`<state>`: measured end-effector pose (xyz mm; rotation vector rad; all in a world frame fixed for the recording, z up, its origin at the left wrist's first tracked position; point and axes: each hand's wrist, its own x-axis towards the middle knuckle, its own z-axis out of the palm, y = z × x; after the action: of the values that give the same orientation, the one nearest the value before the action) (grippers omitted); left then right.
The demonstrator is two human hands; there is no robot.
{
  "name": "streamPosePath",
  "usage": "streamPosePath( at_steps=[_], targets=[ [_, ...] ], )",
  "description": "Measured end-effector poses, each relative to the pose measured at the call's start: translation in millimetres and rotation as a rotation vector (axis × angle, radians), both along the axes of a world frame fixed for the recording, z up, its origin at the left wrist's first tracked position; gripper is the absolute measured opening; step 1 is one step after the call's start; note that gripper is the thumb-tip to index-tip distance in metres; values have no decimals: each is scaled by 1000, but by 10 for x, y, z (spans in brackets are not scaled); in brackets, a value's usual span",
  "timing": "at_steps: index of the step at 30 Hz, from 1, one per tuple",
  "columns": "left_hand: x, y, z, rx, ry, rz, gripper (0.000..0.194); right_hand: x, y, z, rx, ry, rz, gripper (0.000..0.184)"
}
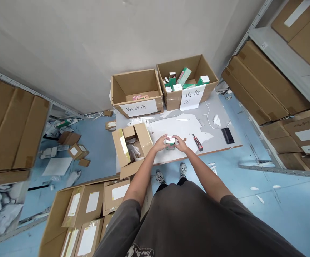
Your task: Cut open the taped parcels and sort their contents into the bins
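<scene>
My left hand [160, 144] and my right hand [181, 144] hold a small white-and-green box [170, 140] between them, close above the table's front edge. Fingers of both hands are closed on its two sides. A red and black utility knife [197, 142] lies on the table to the right of my right hand. To the left of my left hand stands an open cardboard box [145, 137] with crumpled white material inside.
Two open cartons stand at the table's back: the left carton [138, 110] has a few pink items, the right carton [174, 101] several green-and-white boxes. A black phone-like device [227, 136] lies at right. A large carton [53, 214] of parcels is lower left. Shelves flank both sides.
</scene>
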<state>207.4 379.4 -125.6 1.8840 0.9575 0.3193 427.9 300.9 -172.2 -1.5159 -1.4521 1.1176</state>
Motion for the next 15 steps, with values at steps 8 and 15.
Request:
streamPosePath(
  at_steps=[8, 15],
  targets=[
    [0, 104, -24, 99, -42, -128, 22, 50, -30, 120, 52, -18, 95, 47],
    [-15, 71, -57, 66, 23, -113, 24, 79, -54, 183, 54, -81, 122, 38]
  ],
)
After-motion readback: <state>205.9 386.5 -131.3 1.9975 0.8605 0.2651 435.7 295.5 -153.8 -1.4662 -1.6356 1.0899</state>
